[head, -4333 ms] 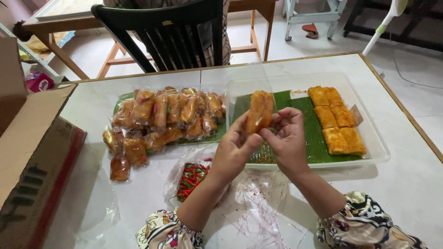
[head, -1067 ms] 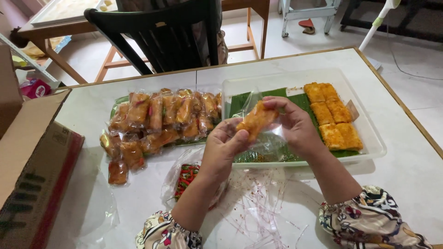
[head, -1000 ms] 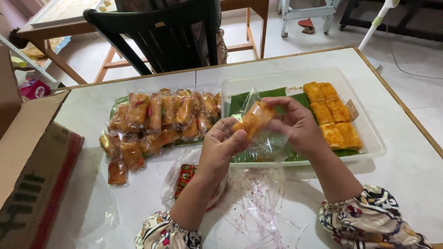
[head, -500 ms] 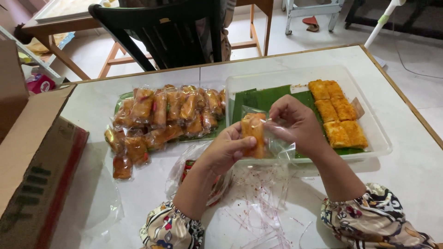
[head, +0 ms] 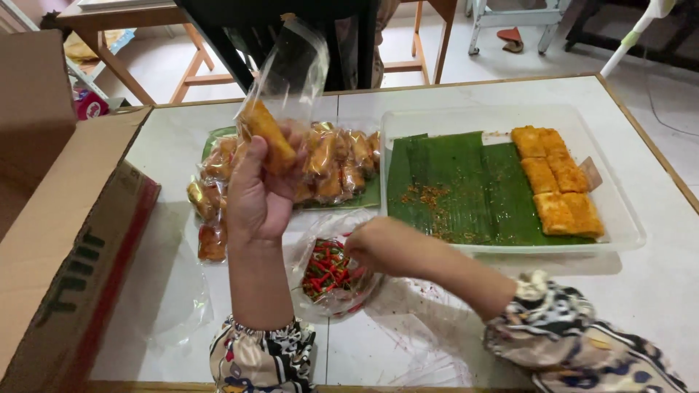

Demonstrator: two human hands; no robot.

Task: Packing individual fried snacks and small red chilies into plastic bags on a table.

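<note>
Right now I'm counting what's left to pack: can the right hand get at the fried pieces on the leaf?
Probably yes: the right hand is in the chili bag, and nothing blocks the way to the fried pieces.

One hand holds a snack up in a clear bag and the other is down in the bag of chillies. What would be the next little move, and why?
Probably the right hand pinches a chilli or two from the bag of chillies and lifts them to the clear bag. The left hand holds that bag upright, mouth open at the top, with the fried snack already inside.
</note>
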